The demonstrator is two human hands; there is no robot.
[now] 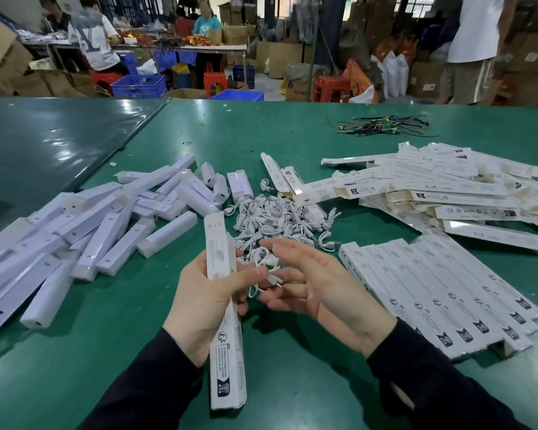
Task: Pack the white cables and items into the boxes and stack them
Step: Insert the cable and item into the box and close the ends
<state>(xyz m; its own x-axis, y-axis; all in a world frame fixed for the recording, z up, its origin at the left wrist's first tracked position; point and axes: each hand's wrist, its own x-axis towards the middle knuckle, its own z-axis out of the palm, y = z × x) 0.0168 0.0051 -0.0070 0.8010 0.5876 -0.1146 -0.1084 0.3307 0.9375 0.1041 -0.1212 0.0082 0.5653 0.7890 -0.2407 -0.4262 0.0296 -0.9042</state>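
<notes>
I see the green counter [292, 383] filling most of the view. Toward its left edge lies a loose heap of white wrapped items [84, 231]. Toward the right edge lies a messy pile of flat unfolded boxes [448, 187], and nearer me a neat overlapping row of packed boxes [441, 293]. Between the heaps, mid-counter, sits a tangle of white cables [277, 215]. A bundle of dark wires [385, 125] lies near the far edge.

Both my forearms, in dark sleeves, come in from the near edge and meet above the middle. My left hand [202, 302] is raised, palm turned inward, fingers and thumb wrapped round a long white box [224, 311] held almost upright, its top end tilted away from me. My right hand [311, 280] is palm-up just beside it, fingers loosely extended toward the box. A small coiled white cable [266, 263] sits between the two hands, by the right fingertips; I cannot tell whether they pinch it.
</notes>
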